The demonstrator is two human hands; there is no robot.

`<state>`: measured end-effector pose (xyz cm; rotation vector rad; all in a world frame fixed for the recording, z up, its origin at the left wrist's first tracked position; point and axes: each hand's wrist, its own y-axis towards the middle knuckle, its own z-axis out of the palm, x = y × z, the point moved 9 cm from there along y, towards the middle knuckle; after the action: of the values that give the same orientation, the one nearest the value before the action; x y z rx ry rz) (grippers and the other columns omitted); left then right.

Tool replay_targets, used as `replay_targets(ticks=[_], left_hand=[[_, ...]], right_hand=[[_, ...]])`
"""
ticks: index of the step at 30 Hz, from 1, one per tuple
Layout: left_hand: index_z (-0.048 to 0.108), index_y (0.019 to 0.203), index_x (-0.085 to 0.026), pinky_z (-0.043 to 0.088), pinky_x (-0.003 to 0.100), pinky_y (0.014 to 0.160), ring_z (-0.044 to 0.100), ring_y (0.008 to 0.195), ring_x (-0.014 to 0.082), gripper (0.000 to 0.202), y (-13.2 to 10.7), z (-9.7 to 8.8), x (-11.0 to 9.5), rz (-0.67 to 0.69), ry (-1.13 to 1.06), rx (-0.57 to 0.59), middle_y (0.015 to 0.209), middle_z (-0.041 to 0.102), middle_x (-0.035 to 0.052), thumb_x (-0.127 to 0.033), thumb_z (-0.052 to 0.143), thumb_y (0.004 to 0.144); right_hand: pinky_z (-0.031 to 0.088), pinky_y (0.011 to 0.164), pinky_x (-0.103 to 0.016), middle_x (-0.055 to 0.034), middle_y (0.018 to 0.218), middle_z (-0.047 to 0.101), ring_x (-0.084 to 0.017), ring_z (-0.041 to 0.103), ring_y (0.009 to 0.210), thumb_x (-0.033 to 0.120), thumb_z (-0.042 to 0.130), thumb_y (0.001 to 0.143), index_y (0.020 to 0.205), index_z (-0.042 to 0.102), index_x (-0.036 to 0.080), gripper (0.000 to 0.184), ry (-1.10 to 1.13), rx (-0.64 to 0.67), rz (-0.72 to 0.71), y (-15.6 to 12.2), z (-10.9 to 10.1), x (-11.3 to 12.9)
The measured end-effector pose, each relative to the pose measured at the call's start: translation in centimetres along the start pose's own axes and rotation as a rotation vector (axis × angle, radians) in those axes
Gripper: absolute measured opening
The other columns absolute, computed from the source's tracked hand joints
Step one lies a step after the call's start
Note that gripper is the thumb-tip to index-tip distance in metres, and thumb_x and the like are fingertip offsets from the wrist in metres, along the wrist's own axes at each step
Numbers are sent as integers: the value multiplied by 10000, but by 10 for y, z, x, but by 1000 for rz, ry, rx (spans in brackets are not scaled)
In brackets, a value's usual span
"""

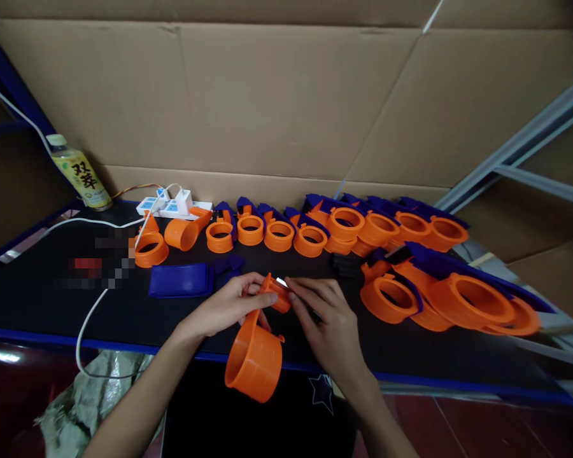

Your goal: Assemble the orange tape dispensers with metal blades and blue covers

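Note:
My left hand [232,304] grips the handle of an orange plastic scoop-like cup [254,359], whose round bowl hangs over the table's near edge. My right hand [325,318] meets it from the right, fingers pinched at the handle's end around a small shiny piece [281,281] that I cannot make out. Both hands are over the black table [124,312], near its front edge.
A row of orange rings with blue parts [310,236] lines the back, with larger ones stacked at right [458,296]. Flat blue pieces [180,280] lie left of my hands. A power strip [172,205], white cable [88,318] and bottle [79,170] sit at back left. Cardboard walls behind.

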<state>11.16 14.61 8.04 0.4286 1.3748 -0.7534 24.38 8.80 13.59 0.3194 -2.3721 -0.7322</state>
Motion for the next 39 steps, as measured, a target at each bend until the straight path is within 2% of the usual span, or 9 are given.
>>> replay_targets(ticks=[5,7,11,14,17,22,28,32,39], left_hand=[[648,1076,-185,453,175,455,733,657,152,342,0,-9,1,-12,-16,-70,1007,758,86,-432,727,854],[648,1089,-187,471,182,457,720,645,152,355,0,-13,-1,-12,-44,-112,934,745,65,-435,728,849],[632,1096,-184,505,200,486,706,642,167,383,0,-20,-5,3,-111,-169,772,697,28,-461,722,847],[617,1104,-188,524,208,515,706,651,165,390,0,-20,-6,5,-133,-178,755,697,23,-480,706,861],[611,1146,-189,514,194,505,707,653,160,413,0,-17,-5,1,-127,-162,757,699,25,-490,691,875],[608,1158,-186,475,160,458,706,653,157,413,0,-16,-3,-5,-111,-156,765,696,34,-489,676,885],[610,1116,-200,512,186,469,719,705,161,344,2,-20,-3,35,-90,-189,995,714,72,-437,683,877],[598,1141,-207,547,221,506,727,714,166,372,2,-15,-4,48,-97,-154,1087,731,99,-447,690,872],[579,1131,-221,512,201,512,719,687,148,332,0,-12,-9,85,-70,-154,976,715,42,-389,697,871]], right_hand=[[482,1079,-446,-51,1448,590,-239,535,1313,334,510,1020,1446,558,324,428,45,171,-16,7,8,-1],[463,1078,-448,-72,1459,580,-247,531,1314,334,463,1034,1490,502,297,460,-56,134,-8,12,-4,-10],[401,984,-543,-187,1244,696,-366,543,1217,234,445,1003,1363,602,148,402,-645,9,151,18,-37,-49],[358,935,-547,-211,1090,733,-393,555,1139,118,491,925,1213,661,78,336,-963,152,238,19,-34,-78],[357,903,-506,-188,1001,744,-369,576,1087,32,489,866,1101,688,78,312,-1032,249,261,20,-25,-94],[424,848,-443,-129,1014,745,-320,612,1046,68,550,873,1092,698,156,278,-733,273,150,24,-7,-82],[541,815,-352,-58,1060,718,-216,667,970,297,678,926,1117,684,229,203,-31,6,23,31,-25,-23],[534,888,-371,-59,1081,691,-217,630,1045,236,675,935,1146,728,261,218,-25,-18,-147,30,-15,12],[573,801,-333,-78,1081,646,-188,662,966,139,637,946,1215,712,243,298,-13,-121,-151,21,3,19]])
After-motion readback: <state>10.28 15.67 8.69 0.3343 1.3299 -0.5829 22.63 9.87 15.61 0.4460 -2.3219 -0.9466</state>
